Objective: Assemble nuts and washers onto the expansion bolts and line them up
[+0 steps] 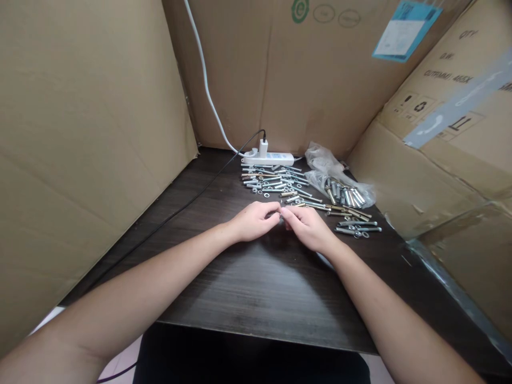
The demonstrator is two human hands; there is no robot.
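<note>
My left hand [260, 220] and my right hand [304, 224] meet above the middle of the dark table, fingertips touching. Both are closed in a pinch around a small metal piece, mostly hidden by the fingers; its kind cannot be made out. Just beyond them lie rows of long silver bolts [274, 190] with loose washers [266, 195] among them. Brass-coloured metal sleeves [288, 194] lie close past the fingertips. To the right of my right hand is a small group of bolts [359, 229] with washers and nuts.
A clear plastic bag [320, 160] with metal sleeves [348, 194] at its mouth lies at the back right. Behind the bolts stands a white power strip [280, 158] with a plugged-in charger [263, 148]. A black cable [192, 200] crosses the left side. Cardboard walls [240, 69] enclose the table.
</note>
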